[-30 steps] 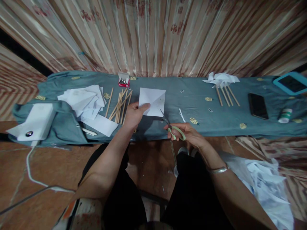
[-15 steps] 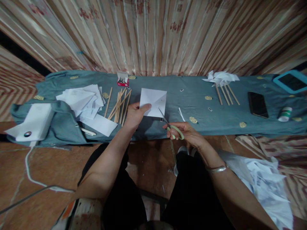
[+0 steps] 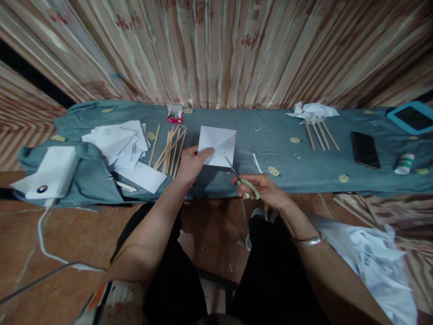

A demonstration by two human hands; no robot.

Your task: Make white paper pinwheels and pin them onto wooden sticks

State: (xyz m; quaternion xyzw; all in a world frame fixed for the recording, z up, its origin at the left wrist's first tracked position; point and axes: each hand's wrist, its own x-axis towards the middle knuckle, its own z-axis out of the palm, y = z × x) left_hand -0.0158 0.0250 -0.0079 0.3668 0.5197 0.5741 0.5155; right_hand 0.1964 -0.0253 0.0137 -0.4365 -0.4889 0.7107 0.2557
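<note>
A creased square of white paper (image 3: 219, 137) is pinched at its left edge by my left hand (image 3: 192, 164), thumb on top. My right hand (image 3: 260, 187) grips a pair of scissors (image 3: 251, 188) with pale green handles. Their blades lie at the paper's lower right part, pointing towards its middle; how wide they are apart is too small to tell. To the left of the paper lie several wooden sticks (image 3: 168, 151). Behind these stands a small red box (image 3: 175, 113) of metal pins, its lid up. Thin white paper strips (image 3: 257, 162) rest right of the scissors.
On the blue-green cloth (image 3: 233, 189) lie a stack of white papers (image 3: 118, 140), a white box-like device (image 3: 56, 171) with a cable, paper pinwheels on sticks (image 3: 314, 113), a phone (image 3: 365, 149), a green-white cylinder (image 3: 404, 163) and a blue-framed tablet (image 3: 414, 117). A plastic bag (image 3: 372, 262) sits on the floor.
The view has shifted very slightly. Both hands keep their holds, with the scissors still at the lower right of the paper; little else differs.
</note>
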